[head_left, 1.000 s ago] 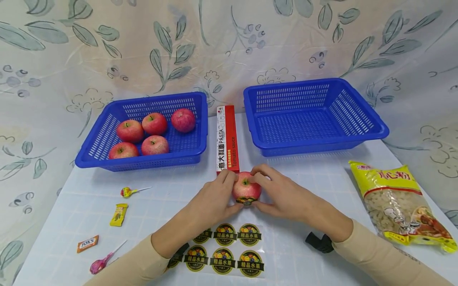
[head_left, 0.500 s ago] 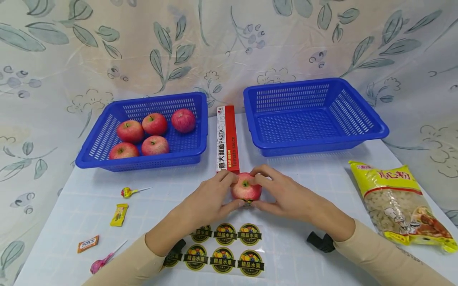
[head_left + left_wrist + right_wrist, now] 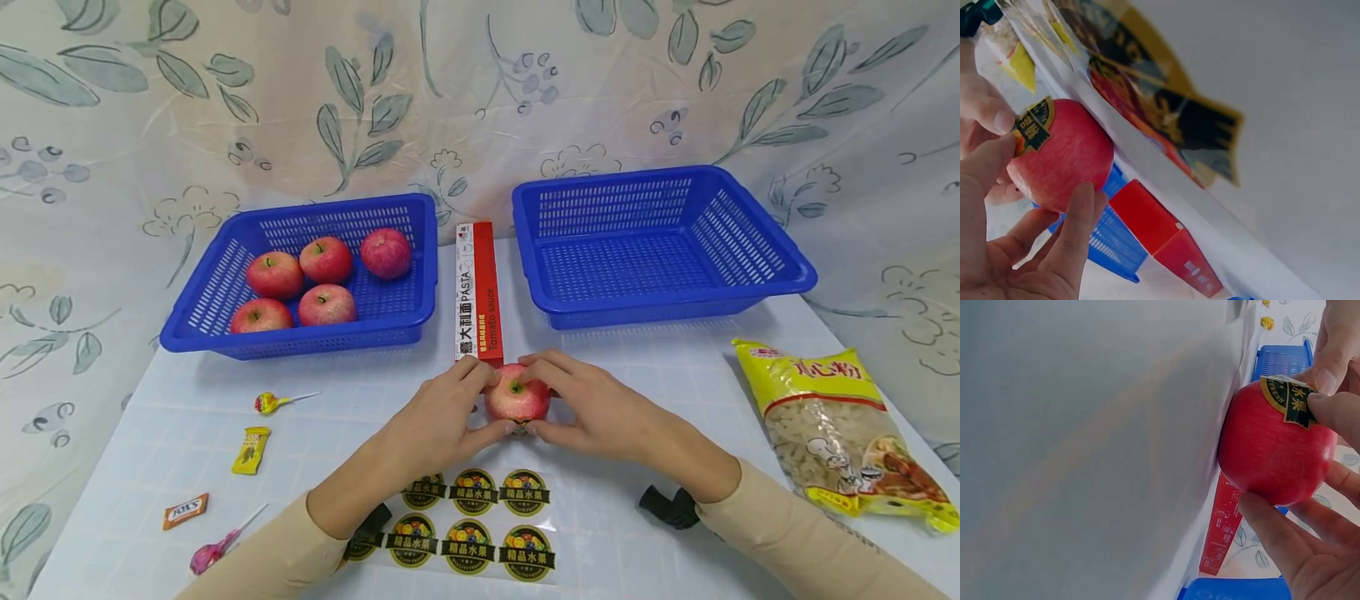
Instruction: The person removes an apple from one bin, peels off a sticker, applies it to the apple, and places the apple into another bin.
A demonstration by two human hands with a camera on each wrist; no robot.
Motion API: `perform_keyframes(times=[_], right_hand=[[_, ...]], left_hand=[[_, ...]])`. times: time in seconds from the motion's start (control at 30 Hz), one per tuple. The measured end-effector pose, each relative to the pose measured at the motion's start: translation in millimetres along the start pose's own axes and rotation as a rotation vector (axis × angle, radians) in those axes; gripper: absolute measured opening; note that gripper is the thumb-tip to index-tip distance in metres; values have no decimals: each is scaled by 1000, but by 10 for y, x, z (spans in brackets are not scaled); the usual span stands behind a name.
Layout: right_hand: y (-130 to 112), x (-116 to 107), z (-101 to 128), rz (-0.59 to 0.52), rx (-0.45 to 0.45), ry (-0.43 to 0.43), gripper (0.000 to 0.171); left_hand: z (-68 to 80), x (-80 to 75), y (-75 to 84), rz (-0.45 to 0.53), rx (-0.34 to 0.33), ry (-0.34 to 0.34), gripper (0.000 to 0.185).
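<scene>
Head view: left hand and right hand both grasp the apple; thumbs press its sticker.

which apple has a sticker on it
The apple held between both hands, in front of the pasta box; a sticker is on it. The five in the left basket show none.

The right hand grips a red apple; beside its thumb a dark sticker sits on the fruit.

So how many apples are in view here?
6: five sit in the left blue basket, at; one apple is held by both hands.
</scene>
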State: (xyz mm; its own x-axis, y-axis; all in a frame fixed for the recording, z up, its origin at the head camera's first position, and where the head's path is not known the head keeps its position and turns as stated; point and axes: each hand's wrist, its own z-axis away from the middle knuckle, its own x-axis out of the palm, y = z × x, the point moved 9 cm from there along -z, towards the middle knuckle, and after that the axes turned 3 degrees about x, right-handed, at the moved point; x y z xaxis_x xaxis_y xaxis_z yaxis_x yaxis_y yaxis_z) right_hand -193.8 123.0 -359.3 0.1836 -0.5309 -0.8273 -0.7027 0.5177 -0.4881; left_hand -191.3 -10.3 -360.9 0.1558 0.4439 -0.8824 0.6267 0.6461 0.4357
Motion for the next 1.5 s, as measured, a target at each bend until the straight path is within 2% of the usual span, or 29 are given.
perform_keyframes(times=[0.27, 0.47, 0.77, 0.93, 1.07, 1.17, 1.33, 1.5], right_hand=[[13, 0, -12, -39, -11, -11, 46], [29, 3, -16, -75, -3, -26, 57], [70, 17, -15, -29, 32, -51, 64], [97, 43, -12, -64, 60, -66, 68], [107, 54, -18, -74, 53, -66, 68], [118, 41, -12, -82, 46, -64, 66], [138, -19, 33, -52, 55, -67, 66], [139, -143, 68, -21, 67, -65, 67]], left_hand=[[-7, -8, 8, -11, -1, 10, 40], [-7, -26, 1, -8, -3, 25, 39], [-12, -18, -9, -2, -19, 14, 43], [-36, -21, -18, 22, -29, -10, 49], [-83, -31, -61, 94, -44, -75, 51], [-140, -79, -110, 201, -57, -113, 48], [-304, -213, -217, 354, -99, -67, 39], [-456, -205, -329, 462, -183, -36, 36]])
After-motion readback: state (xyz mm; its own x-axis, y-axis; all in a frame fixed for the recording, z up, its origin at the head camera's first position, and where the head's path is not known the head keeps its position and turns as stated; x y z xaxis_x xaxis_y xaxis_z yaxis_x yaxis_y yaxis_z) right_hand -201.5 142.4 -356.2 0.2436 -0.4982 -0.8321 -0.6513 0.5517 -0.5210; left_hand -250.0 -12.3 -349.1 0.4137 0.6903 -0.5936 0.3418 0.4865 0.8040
